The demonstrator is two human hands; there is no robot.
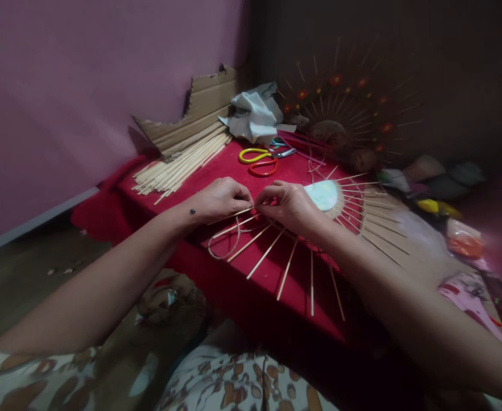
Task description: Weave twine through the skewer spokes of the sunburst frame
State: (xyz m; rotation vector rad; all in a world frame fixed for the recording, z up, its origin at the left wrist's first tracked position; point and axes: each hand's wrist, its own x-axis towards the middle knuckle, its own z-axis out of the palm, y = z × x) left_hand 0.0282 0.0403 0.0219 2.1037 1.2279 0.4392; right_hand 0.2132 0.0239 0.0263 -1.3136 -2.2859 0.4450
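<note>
On the red cloth lies a round, fan-like frame of thin wooden sticks (260,266), radiating from a pale mint centre (323,195). Twine is woven round the sticks in a ring. My left hand (220,200) pinches one stick near the frame's left side, its fingertips closed. Touching almost the same spot, my right hand (291,206) has thumb and fingers pinched at the twine on that stick; the exact grip is partly hidden. A loose loop of twine (239,233) hangs below my left hand. My right forearm covers part of the frame.
Yellow-and-red-handled scissors (262,166) lie beyond my hands. A bundle of sticks (182,165) rests by torn cardboard (191,123) and a crumpled pale cloth (257,111). A finished-looking stick piece with red flowers (336,80) stands behind. Packets (465,238) sit at right.
</note>
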